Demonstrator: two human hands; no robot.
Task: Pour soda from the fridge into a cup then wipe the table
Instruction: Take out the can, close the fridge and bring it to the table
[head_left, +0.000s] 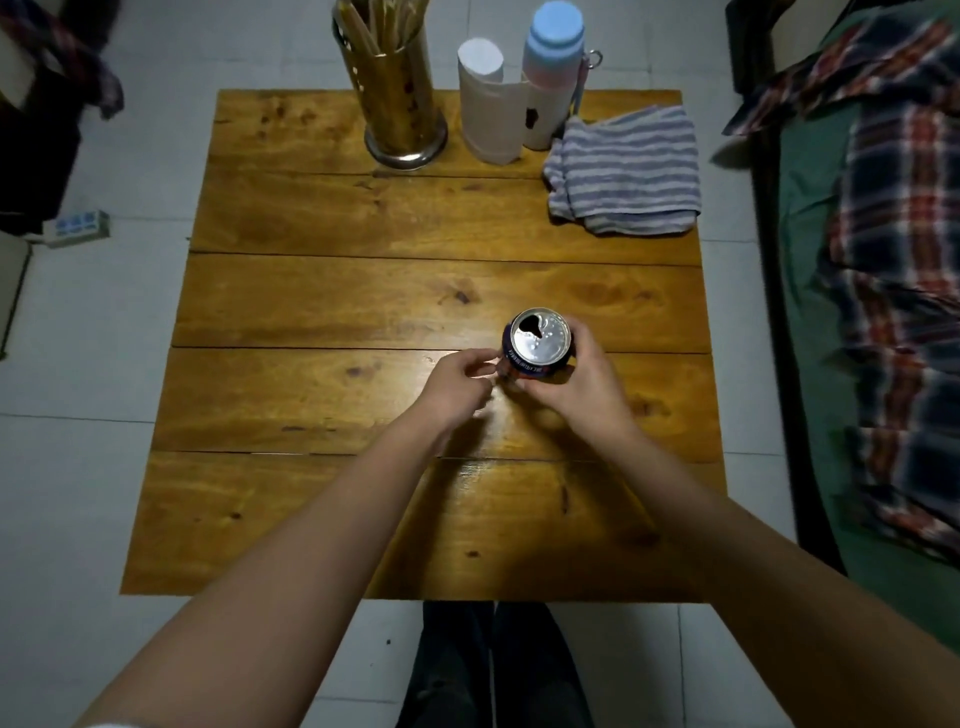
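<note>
The soda can (539, 343) stands upright near the middle of the wooden counter (322, 312), its silver top open with a dark mouth hole and wet droplets, its side dark blue with a red band. A white paper cup (488, 104) stands at the far edge. A folded striped cloth (626, 169) lies at the far right corner.

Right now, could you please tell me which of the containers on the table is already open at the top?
The soda can gripped by the right hand: its lid shows a dark opening. The bottle at the far edge wears a blue cap.
</note>
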